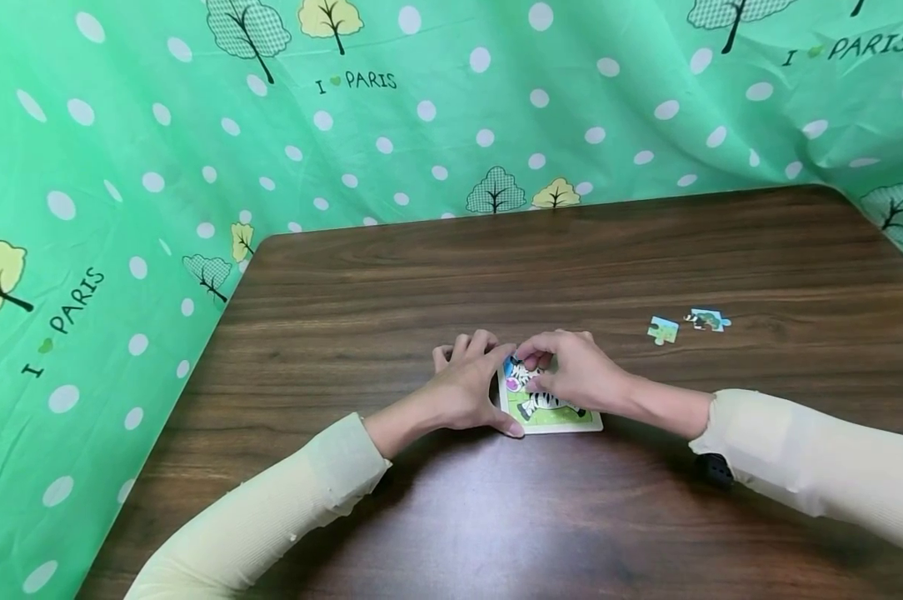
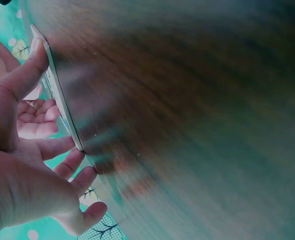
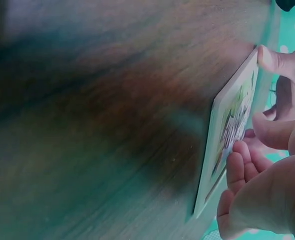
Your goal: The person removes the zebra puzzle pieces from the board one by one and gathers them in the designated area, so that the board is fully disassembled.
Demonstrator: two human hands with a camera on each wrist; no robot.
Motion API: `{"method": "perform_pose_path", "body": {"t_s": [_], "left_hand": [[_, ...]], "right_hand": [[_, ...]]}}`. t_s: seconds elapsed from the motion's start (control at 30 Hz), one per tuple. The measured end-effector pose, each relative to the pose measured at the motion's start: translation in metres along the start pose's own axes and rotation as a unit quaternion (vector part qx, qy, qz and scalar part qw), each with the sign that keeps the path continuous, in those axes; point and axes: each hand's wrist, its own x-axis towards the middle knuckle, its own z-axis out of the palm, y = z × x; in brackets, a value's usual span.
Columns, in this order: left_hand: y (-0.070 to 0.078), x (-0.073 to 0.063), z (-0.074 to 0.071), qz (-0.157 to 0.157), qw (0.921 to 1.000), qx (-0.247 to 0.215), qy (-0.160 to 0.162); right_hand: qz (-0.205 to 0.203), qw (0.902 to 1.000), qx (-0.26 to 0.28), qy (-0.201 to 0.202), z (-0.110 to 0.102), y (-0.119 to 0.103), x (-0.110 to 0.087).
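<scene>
A small jigsaw puzzle (image 1: 556, 417) with a white border and a zebra picture lies on the table. My left hand (image 1: 461, 392) rests at its left side, fingers spread, with the thumb at the near corner and the index fingertip at the far edge. In the left wrist view the thumb and index finger span one edge of the board. Over the picture, my right hand (image 1: 582, 372) has bent fingers touching the puzzle's surface, the thumb held apart from them, as the right wrist view shows. The right hand covers the puzzle's upper right part.
Two loose jigsaw pieces lie farther back on the right: a green and blue piece (image 1: 662, 330) and a darker patterned piece (image 1: 709, 320). The dark wooden table (image 1: 361, 292) is bordered by a green curtain (image 1: 391, 167) behind and at left.
</scene>
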Motion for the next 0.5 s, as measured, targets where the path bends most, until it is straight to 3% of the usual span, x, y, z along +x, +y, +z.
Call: {"method": "perform_pose_path", "body": {"t_s": [0.5], "left_hand": [[0.0016, 0.0009, 0.0008, -0.006, 0.9999, 0.007, 0.007]], "right_hand": [[0.049, 0.9983, -0.006, 0.031, 0.0074, -0.0012, 0.0053]]}}
